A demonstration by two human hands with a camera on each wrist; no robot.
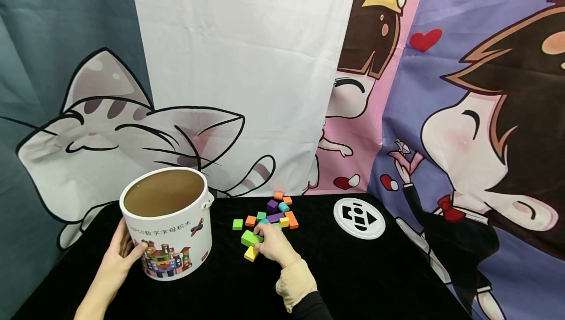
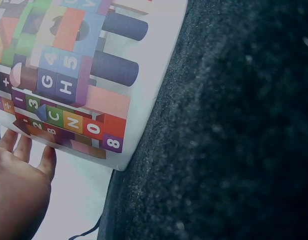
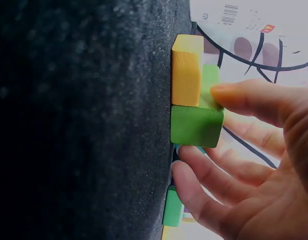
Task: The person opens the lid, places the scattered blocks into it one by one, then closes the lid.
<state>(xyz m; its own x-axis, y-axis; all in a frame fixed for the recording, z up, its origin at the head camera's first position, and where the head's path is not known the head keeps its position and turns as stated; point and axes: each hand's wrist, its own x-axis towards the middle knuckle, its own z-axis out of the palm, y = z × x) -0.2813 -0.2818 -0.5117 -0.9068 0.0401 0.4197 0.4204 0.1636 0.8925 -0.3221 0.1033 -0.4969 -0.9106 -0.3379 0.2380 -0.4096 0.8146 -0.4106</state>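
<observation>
On the left, the left hand point(image 1: 119, 251) grips the near left side of the white bucket point(image 1: 200, 241), which stands on the black cloth point(image 1: 335, 261); the thumb lies across the front and the fingers go round the side. A light, steady hold seems enough here. In the middle, the right hand point(image 1: 275, 246), with its forearm at the near right, pinches the light green block point(image 1: 250, 238) between thumb and fingers; the lower fingers stretch down toward the cloth. The yellow block point(image 1: 251, 254) seems to touch it on the near side, so it is probably better to raise the green one straight, with even pressure, without dragging. The loose blocks point(image 1: 275, 217) lie mostly beyond this hand; farther right, the white lid point(image 1: 379, 224) lies flat, well apart.
</observation>
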